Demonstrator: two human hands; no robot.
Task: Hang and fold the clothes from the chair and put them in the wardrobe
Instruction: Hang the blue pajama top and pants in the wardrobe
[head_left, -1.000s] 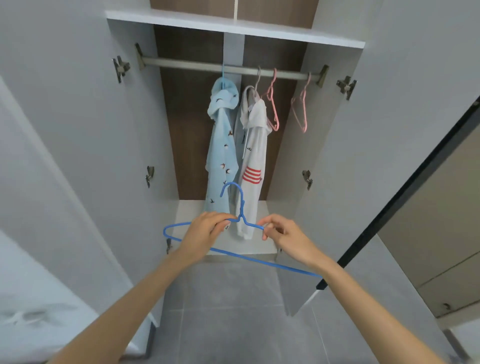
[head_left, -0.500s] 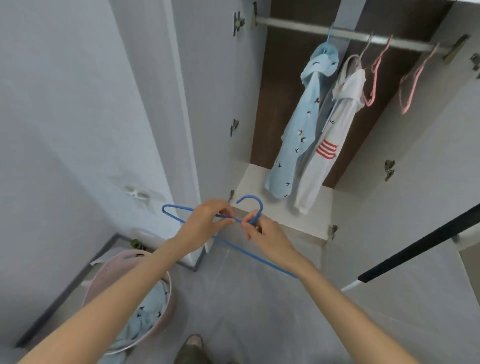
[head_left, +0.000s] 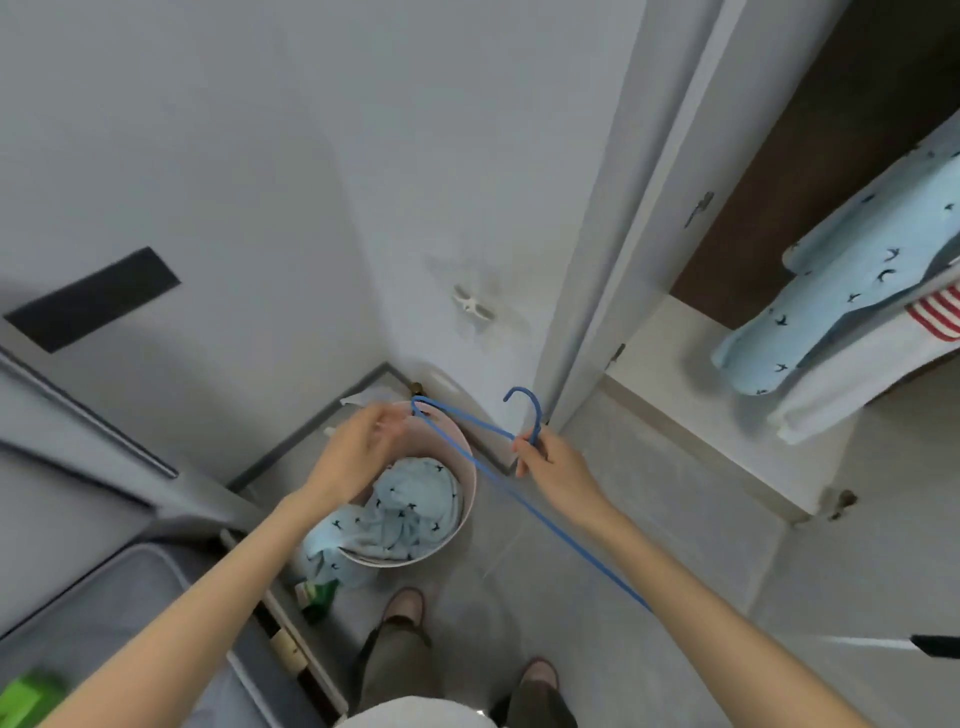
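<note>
Centre frame, the right hand (head_left: 550, 462) pinches the thin blue wire hanger (head_left: 538, 415) just below its hook. The left hand (head_left: 363, 447) (blurred; its grip cannot be told) hovers over a round pink basket (head_left: 471, 486) holding light-blue bird-print cloth (head_left: 410, 514).

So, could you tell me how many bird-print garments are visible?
2: a hanging garment in the wardrobe at right, a crumpled garment in the pink basin; more may hide beneath.

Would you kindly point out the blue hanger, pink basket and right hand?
blue hanger (head_left: 538, 421): head view, hook's shank.
pink basket (head_left: 471, 493): head view, right rim.
right hand (head_left: 558, 465): head view, back of hand.
</note>
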